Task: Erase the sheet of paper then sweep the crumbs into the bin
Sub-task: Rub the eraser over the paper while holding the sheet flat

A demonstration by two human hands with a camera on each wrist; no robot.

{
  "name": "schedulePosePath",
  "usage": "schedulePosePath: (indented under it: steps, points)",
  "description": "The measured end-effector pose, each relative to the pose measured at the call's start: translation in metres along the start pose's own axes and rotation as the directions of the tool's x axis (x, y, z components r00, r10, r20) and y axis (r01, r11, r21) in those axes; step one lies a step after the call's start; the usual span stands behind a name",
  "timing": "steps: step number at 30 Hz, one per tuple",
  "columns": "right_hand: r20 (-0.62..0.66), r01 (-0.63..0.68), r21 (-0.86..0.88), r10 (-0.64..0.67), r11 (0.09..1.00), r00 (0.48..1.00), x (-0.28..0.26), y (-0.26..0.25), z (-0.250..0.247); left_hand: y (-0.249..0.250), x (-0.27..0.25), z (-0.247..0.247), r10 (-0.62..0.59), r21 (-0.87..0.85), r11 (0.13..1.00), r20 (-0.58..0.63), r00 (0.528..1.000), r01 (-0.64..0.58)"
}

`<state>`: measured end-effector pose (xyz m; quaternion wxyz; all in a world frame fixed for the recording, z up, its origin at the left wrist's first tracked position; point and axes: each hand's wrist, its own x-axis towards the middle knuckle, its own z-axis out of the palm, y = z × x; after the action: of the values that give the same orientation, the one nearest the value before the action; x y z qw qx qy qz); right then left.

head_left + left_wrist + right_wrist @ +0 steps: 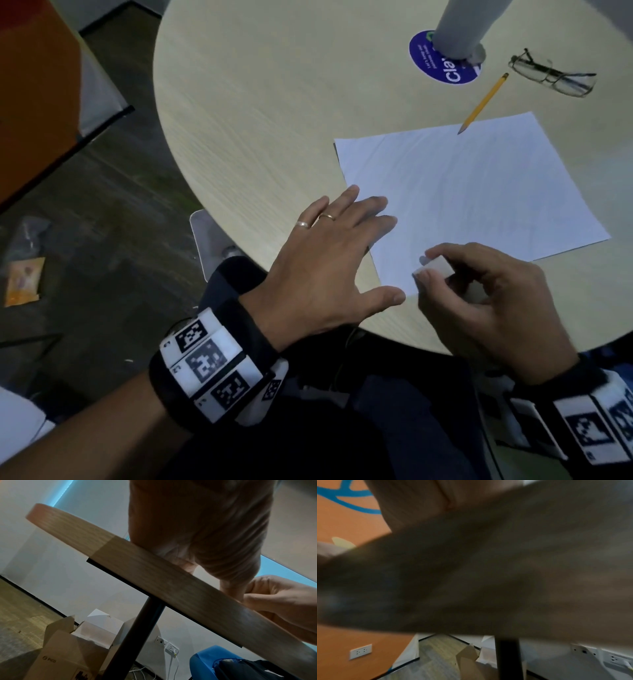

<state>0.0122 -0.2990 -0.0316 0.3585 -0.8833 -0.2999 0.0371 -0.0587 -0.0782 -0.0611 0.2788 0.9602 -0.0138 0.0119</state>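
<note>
The round table (pixel 274 102) carries the sheet of paper (pixel 479 185) near its front edge, turned askew so one corner points toward the person. The left hand (pixel 329 260) lies flat, fingers spread on the sheet's near-left edge, apparently pinning it against the rubbing. The right hand (pixel 486 301) pinches a small white eraser (pixel 435 268) over the near corner, its long axis running across the fingers.

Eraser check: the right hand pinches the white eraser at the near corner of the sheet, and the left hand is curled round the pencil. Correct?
Not quite. The left hand lies flat with straight fingers on the sheet's edge; the pencil lies untouched at the far edge. The head view shows it. The right hand does pinch the eraser.
</note>
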Motion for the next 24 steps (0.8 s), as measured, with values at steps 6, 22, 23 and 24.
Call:
schedulePosePath:
  steps: [6, 22, 23, 24]
  points:
    - [0.087, 0.044, 0.033, -0.047, 0.998, 0.995, 0.000, -0.006, 0.012, 0.000, 0.000, -0.002, 0.002, 0.026, 1.000, 0.035, 0.999, -0.003]
    - [-0.063, -0.163, 0.042, 0.165, 0.986, 0.984, 0.006, 0.027, -0.023, 0.007, -0.021, 0.001, 0.199, 0.276, 0.933, 0.146, 0.969, -0.233]
    - [-0.055, -0.171, 0.053, 0.174, 0.984, 0.983, 0.006, 0.027, -0.024, 0.006, -0.022, 0.000, 0.229, 0.280, 0.922, 0.166, 0.959, -0.268]
    - [-0.040, -0.165, 0.055, 0.167, 0.985, 0.985, 0.007, 0.027, -0.026, 0.005, -0.024, 0.001, 0.251, 0.276, 0.915, 0.181, 0.951, -0.294]
